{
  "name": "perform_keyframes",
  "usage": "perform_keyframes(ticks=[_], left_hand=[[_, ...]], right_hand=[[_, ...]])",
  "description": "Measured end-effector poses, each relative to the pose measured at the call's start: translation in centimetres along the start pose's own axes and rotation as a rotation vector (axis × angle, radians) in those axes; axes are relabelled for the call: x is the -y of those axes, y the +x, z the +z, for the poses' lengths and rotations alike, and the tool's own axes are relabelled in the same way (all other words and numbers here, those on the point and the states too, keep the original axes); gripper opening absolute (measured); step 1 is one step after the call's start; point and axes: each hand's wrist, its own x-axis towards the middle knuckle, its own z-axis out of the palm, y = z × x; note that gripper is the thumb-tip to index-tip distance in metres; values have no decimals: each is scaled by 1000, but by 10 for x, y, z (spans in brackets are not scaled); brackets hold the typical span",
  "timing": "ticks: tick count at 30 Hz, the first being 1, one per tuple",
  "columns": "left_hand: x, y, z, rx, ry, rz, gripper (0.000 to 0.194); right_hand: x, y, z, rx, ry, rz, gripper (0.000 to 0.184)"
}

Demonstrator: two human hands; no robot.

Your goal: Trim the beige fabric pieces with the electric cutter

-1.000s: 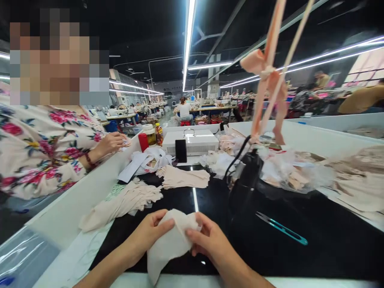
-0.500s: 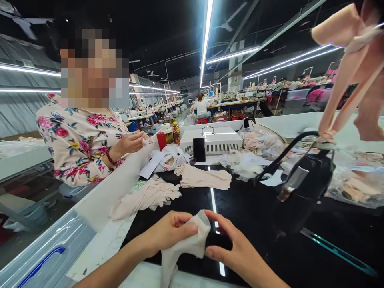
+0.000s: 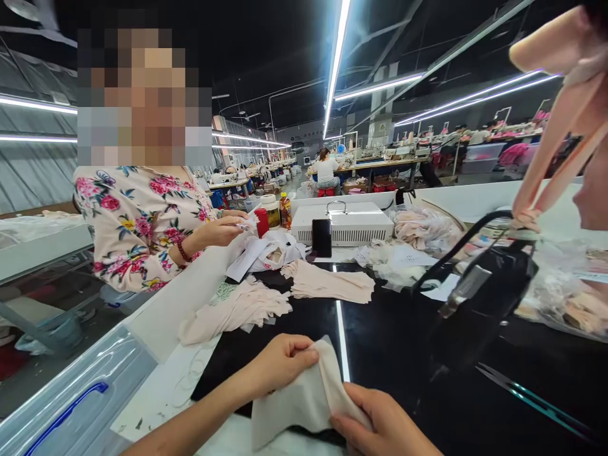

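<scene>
A cream-coloured fabric piece (image 3: 304,405) is spread between my two hands over the front edge of the black glossy tabletop (image 3: 380,354). My left hand (image 3: 285,362) pinches its upper edge between thumb and fingers. Lower down on the right, my right hand (image 3: 375,415) grips the side edge, thumb against fingers. Beyond my hands lie a fanned pile of pale pink fabric pieces (image 3: 240,309) and, to its right, a neater stack of similar pieces (image 3: 330,282).
Teal tweezers (image 3: 532,396) lie at the right, near a black clamp-like device (image 3: 479,310) with pink straps (image 3: 553,145) hanging above. A phone (image 3: 322,237) leans on a white metal box (image 3: 342,221). A co-worker in a floral top (image 3: 142,221) is at the left, beyond a white partition (image 3: 190,297).
My right hand has closed on the fabric's right side, having been apart from most of it. The fabric is now opened out wider. The co-worker's hands have shifted right.
</scene>
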Motion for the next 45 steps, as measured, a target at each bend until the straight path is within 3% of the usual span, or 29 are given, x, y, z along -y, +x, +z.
perform_keyframes(ticks=[2, 5, 9, 13, 17, 26, 32, 36, 41, 45], left_hand=[[4, 3, 2, -108, 119, 100, 33], [9, 1, 5, -346, 513, 344, 29], [15, -8, 22, -279, 657, 612, 24], [21, -13, 43, -220, 710, 731, 22], [27, -13, 49, -226, 777, 731, 25], [14, -18, 55, -115, 731, 661, 23], [3, -10, 50, -59, 721, 651, 28], [-2, -3, 48, 2, 729, 621, 30], [-2, -2, 57, -20, 754, 631, 29], [-4, -3, 64, -51, 762, 584, 31]], right_hand=[[-6, -5, -6, -94, -134, 6, 23], [-9, -17, -12, -178, -241, -21, 17], [-5, -30, -12, -204, -189, -26, 6], [-4, -38, -11, -211, -251, -4, 4], [-14, -49, -15, -187, -314, 68, 26], [-37, -71, -45, -402, -322, -8, 30], [-24, -78, -54, -451, -352, -46, 36], [-13, -90, -63, -664, -264, -32, 39], [-19, -103, -76, -766, -267, -37, 44], [-17, -104, -74, -1061, -240, -108, 40]])
